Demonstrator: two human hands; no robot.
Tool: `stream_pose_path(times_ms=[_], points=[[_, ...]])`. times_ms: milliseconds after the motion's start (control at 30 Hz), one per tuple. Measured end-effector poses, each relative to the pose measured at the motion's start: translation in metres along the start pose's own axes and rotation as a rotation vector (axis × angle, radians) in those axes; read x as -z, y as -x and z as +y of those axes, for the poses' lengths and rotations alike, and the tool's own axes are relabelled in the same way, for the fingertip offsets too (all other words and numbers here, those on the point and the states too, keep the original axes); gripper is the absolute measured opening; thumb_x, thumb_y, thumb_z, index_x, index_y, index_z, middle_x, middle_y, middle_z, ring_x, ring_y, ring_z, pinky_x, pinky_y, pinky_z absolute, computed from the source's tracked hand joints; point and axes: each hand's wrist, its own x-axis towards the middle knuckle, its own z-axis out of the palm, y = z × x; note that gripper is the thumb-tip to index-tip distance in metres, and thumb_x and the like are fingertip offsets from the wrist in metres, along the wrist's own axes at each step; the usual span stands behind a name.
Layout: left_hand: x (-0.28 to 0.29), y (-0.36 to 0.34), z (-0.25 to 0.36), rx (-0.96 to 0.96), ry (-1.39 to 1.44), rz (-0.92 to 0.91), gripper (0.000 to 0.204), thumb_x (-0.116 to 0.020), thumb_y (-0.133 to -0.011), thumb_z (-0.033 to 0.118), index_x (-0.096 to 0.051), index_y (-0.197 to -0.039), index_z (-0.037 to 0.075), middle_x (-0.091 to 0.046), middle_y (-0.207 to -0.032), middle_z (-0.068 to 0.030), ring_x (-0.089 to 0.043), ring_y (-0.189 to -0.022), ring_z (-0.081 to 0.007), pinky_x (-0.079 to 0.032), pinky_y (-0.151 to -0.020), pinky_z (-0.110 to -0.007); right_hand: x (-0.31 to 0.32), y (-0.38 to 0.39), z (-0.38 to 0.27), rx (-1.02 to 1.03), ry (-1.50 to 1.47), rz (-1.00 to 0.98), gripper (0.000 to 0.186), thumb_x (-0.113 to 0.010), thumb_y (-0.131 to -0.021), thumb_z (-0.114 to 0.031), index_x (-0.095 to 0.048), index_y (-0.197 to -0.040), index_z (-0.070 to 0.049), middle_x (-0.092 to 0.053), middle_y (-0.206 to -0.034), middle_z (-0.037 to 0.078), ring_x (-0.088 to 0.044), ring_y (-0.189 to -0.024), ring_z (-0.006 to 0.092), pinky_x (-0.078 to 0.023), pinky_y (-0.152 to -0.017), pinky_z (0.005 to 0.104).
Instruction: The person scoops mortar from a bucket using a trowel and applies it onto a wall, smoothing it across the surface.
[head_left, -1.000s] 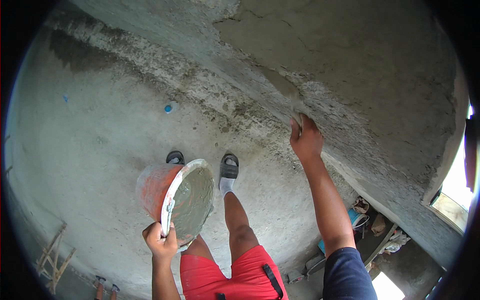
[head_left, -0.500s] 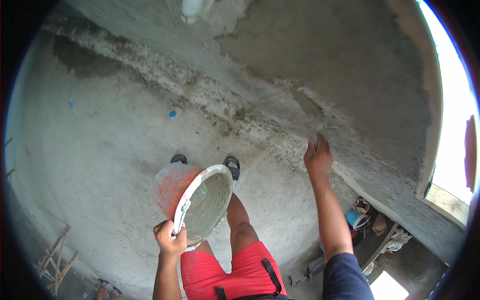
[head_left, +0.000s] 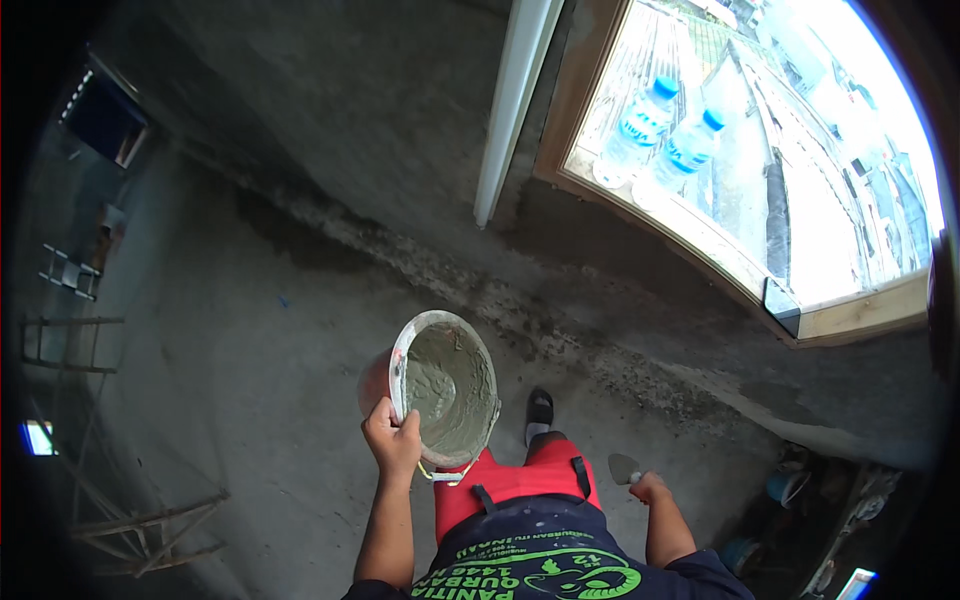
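Observation:
My left hand (head_left: 392, 440) grips the rim of a red bucket (head_left: 443, 385) tilted toward me, with wet grey mortar inside. My right hand (head_left: 648, 488) hangs low by my hip and holds a small trowel (head_left: 624, 467) with its blade pointing left. One sandalled foot (head_left: 540, 410) shows below the bucket on the grey concrete floor (head_left: 250, 390). I wear red shorts and a dark shirt.
A rough plastered wall (head_left: 400, 120) rises ahead. A wooden window frame (head_left: 700, 250) at upper right has two plastic water bottles (head_left: 660, 130) on its sill. A white pipe (head_left: 515, 100) runs down beside it. Wooden frames (head_left: 140, 520) lie at left; clutter (head_left: 810, 500) at lower right.
My right hand has dropped from the wall to my side, now with a trowel in it. The view has swung right and up, and the window has come into sight. The bucket stays in my left hand.

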Motion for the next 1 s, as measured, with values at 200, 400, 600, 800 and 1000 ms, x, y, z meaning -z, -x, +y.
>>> stream_pose_path(times_ms=[200,400,600,800,1000], points=[[0.029,-0.016,0.045,-0.155,0.064,0.106,0.030,-0.061,-0.070,-0.003,-0.033,-0.065,0.005,-0.033,-0.060,0.0009,-0.031,-0.059,-0.0082,-0.027,-0.051,-0.032,0.000,0.013,-0.012,0.108,-0.410,0.070,0.037,-0.071,-0.087,-0.034,-0.070,-0.088,0.003,-0.069,-0.073,0.014,-0.068,-0.058,0.0233,-0.055,-0.057,0.0378],[0.046,-0.014,0.070,-0.224,0.198,0.127,0.027,-0.060,-0.070,-0.003,-0.034,-0.065,0.003,-0.037,-0.061,0.0018,-0.033,-0.061,-0.0080,-0.030,-0.052,-0.030,-0.053,-0.021,-0.032,0.328,-0.564,0.604,0.040,-0.072,-0.089,-0.038,-0.066,-0.097,0.001,-0.068,-0.073,0.013,-0.067,-0.057,0.0234,-0.052,-0.053,0.0385],[0.051,-0.038,0.058,-0.210,0.224,0.029,0.029,-0.061,-0.070,-0.002,-0.033,-0.064,0.006,-0.035,-0.063,0.0042,-0.032,-0.061,-0.0069,-0.029,-0.053,-0.029,-0.061,0.000,-0.074,0.446,-0.848,0.524,0.037,-0.071,-0.089,-0.035,-0.066,-0.100,0.000,-0.071,-0.083,0.017,-0.070,-0.074,0.0328,-0.054,-0.066,0.0429],[0.031,-0.050,0.040,-0.221,0.181,-0.022,0.031,-0.060,-0.069,-0.002,-0.031,-0.065,0.007,-0.033,-0.063,0.0042,-0.031,-0.061,-0.0073,-0.028,-0.053,-0.029,-0.049,0.066,-0.108,0.432,-0.777,0.635,0.039,-0.068,-0.092,-0.037,-0.067,-0.102,0.000,-0.072,-0.093,0.021,-0.069,-0.095,0.0407,-0.052,-0.083,0.0471],[0.043,-0.050,0.034,-0.147,0.168,0.005,0.033,-0.062,-0.066,-0.003,-0.031,-0.065,0.010,-0.034,-0.066,0.0056,-0.033,-0.062,-0.0073,-0.028,-0.055,-0.028,-0.012,0.111,-0.110,0.462,-0.757,0.603,0.040,-0.073,-0.089,-0.034,-0.062,-0.108,-0.001,-0.072,-0.097,0.022,-0.069,-0.099,0.0414,-0.053,-0.086,0.0471]])
